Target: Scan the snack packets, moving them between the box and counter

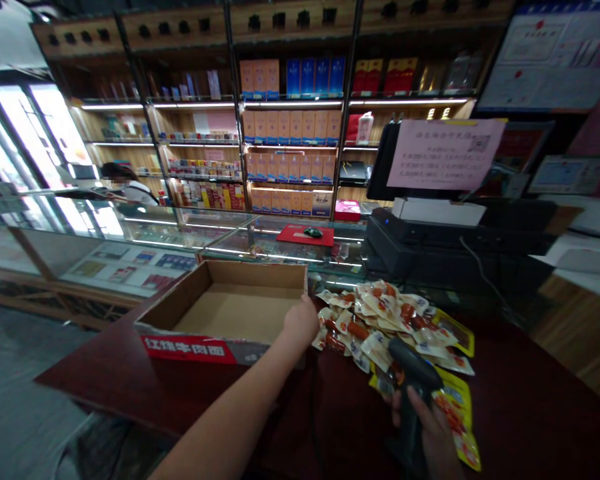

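An open, empty cardboard box [190,303] with a red label on its front sits on the dark red counter [130,380]. My left hand [301,322] reaches over the box's right front corner, beside a heap of small snack packets [380,320]; its fingers curl away from view. My right hand [430,433] is closed round the handle of a black barcode scanner [414,373], whose head points at the packets. Yellow packets [457,393] lie under and beside the scanner.
A black cash register with a screen and a pink paper notice [443,153] stands behind the packets. Glass display counters [180,233] run to the left, with a red mouse pad and mouse [306,233]. Shelves of boxed goods fill the back wall. A person sits far left.
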`<state>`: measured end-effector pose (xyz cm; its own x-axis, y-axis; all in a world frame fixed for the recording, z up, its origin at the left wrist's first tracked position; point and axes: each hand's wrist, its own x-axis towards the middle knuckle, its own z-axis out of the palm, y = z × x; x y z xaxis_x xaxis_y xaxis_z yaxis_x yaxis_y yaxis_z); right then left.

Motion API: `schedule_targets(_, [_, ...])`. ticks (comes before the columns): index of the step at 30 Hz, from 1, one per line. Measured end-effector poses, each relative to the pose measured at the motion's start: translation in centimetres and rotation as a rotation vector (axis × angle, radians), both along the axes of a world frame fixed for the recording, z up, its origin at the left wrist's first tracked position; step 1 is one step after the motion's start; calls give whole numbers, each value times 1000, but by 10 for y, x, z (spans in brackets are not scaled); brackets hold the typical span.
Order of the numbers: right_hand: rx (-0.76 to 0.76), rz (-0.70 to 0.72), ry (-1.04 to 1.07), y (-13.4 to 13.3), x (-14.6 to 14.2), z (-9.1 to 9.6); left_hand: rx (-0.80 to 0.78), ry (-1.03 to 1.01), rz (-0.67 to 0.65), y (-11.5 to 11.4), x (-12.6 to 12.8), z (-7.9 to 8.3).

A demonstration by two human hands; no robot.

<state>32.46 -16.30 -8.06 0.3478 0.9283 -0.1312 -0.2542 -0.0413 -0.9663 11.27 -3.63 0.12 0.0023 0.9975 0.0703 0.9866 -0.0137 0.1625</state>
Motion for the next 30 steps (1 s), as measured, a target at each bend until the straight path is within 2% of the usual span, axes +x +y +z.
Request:
schedule_targets(2, [9, 17, -8, 0, 0, 3, 62, -97, -1, -4, -4, 4])
schedule_targets(4, [18, 26, -1, -1, 0, 8, 238, -225, -63, -13, -5, 9])
schedule_targets(6, [19, 9, 33, -3, -2, 13, 414, -373, -209, -27, 0, 9])
schedule_targets(7, [20, 2, 56, -5, -4, 16, 451, -448, -288, -33, 5, 6])
schedule_targets(9, [28, 7, 96, -7, -7, 20, 421, -568, -384, -43, 18, -5])
schedule_targets(10, [37, 15, 109, -9, -8, 22, 383, -597, -388, -45, 25, -12])
schedule_targets(12, [60, 29, 119, -11, -11, 25, 321, -589, -310, -40, 38, -27])
schedule_targets(15, [118, 34, 118, -11, -14, 28, 234, -502, -132, -21, 50, -42])
schedule_targets(17, [152, 43, 106, -9, -15, 27, 180, -463, -101, -10, 52, -46])
schedule_targets(19, [183, 54, 104, -6, -17, 23, 165, -501, -126, -4, 52, -47])
schedule_targets(21, [209, 58, 122, -3, -19, 19, 173, -672, -129, -6, 51, -49])
schedule_targets(26, [243, 42, 183, -2, -20, 12, 71, -1506, 19, -17, 45, -59])
schedule_targets(28, [250, 57, 187, -2, -18, 9, 106, -1737, 21, -18, 44, -65])
schedule_targets(30, [248, 78, 191, -3, -16, 5, 212, -1870, -28, -16, 42, -71])
